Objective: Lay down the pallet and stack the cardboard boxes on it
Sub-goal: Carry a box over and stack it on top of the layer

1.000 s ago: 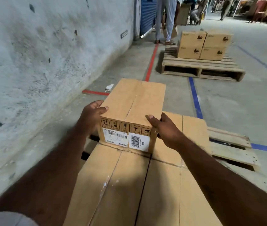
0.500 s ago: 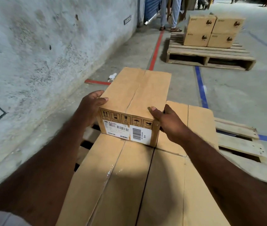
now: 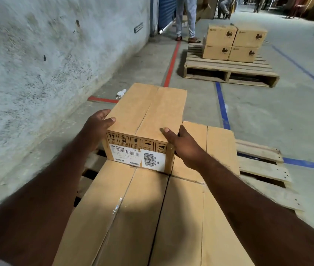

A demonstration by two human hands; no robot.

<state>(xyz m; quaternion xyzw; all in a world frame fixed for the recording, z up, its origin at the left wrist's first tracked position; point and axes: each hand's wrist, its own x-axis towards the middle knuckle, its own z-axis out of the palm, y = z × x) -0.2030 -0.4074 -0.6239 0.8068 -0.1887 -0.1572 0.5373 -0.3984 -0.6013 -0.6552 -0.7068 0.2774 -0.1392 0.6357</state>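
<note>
Cardboard box (image 3: pixel 148 112) gripped at both sides by left hand (image 3: pixel 96 127) and right hand (image 3: pixel 181 144), thumbs on top, at far left of stacked boxes (image 3: pixel 133 217) on pallet (image 3: pixel 263 166); ease down square, edges flush with neighbours

Top box (image 3: pixel 148 110): matt brown cardboard, white paper labels (image 3: pixel 125 154). Lower boxes (image 3: pixel 133 217): same cardboard, glossy clear tape (image 3: pixel 117 207) along seam. Pallet (image 3: pixel 263 167): raw, rough pale wood, nail heads showing. Floor (image 3: pixel 267 112): matt concrete, painted lines. Wall (image 3: pixel 47 54): rough, stained plaster.
</note>
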